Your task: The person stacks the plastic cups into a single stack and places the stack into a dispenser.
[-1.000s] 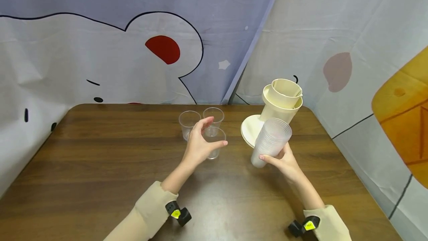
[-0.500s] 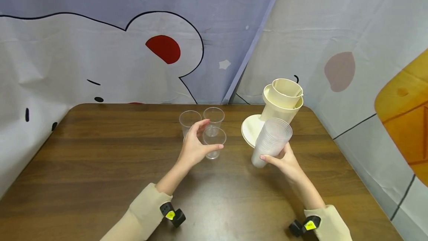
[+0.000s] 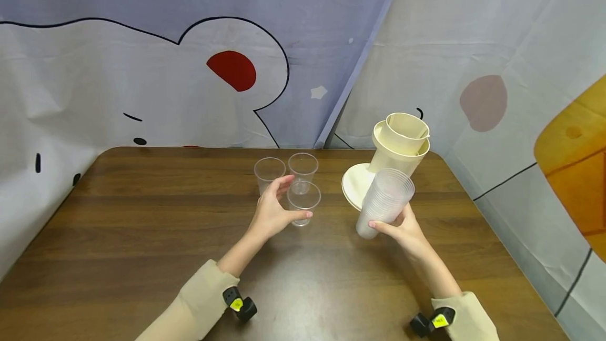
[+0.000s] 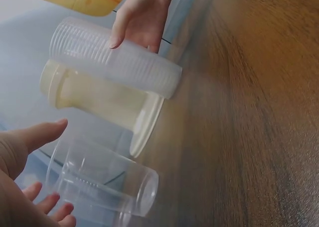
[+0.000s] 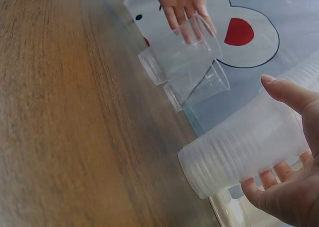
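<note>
Three clear plastic cups stand upright close together on the table: a front cup (image 3: 304,201), a back right cup (image 3: 303,166) and a back left cup (image 3: 269,170). My left hand (image 3: 271,211) is beside the front cup, thumb and fingers spread apart; the left wrist view shows a gap between this hand (image 4: 25,172) and the cup (image 4: 99,172). In my right hand (image 3: 402,228) I hold a tilted stack of nested plastic cups (image 3: 384,201), thumb on one side. The right wrist view has the fingers (image 5: 269,187) under the stack (image 5: 239,142).
Behind the held stack stands a cream plastic holder (image 3: 396,154) with a round base. The wooden table (image 3: 142,257) ends at a back edge against a printed curtain (image 3: 142,83). Another curtain hangs along the right side.
My left hand has drawn back slightly to the left and toward me from the front cup. The right hand and its stack stay in nearly the same place.
</note>
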`<state>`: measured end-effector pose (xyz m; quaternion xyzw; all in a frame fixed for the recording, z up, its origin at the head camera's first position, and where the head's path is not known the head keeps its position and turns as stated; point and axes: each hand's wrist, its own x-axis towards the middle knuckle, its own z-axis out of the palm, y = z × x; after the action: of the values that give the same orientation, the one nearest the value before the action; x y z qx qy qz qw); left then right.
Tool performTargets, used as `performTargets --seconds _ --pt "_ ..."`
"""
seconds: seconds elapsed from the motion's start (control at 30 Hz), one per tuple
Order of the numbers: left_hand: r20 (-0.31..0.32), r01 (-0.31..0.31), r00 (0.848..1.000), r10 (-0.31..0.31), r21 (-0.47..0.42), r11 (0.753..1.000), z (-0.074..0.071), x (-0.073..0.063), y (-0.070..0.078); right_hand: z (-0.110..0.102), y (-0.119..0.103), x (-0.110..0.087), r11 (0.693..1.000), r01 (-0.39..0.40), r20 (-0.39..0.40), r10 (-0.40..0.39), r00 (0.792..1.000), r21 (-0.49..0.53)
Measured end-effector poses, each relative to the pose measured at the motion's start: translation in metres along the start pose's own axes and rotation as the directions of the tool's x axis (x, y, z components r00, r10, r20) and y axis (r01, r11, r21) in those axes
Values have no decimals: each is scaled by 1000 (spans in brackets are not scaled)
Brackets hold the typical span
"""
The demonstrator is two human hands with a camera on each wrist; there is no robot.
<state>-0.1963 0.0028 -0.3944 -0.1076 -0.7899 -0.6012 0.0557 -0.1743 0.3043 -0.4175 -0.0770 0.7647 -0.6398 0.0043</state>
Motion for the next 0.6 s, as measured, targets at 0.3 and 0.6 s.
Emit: performTargets --seconds 0.3,0.6 --pt "56 47 997 -46 -14 999 3 5 -7 0 2 0 1000 -11 1 11 1000 3" --pt "84 113 990 -109 -44 993 5 6 -10 1 1 0 1000 5 7 -5 1000 6"
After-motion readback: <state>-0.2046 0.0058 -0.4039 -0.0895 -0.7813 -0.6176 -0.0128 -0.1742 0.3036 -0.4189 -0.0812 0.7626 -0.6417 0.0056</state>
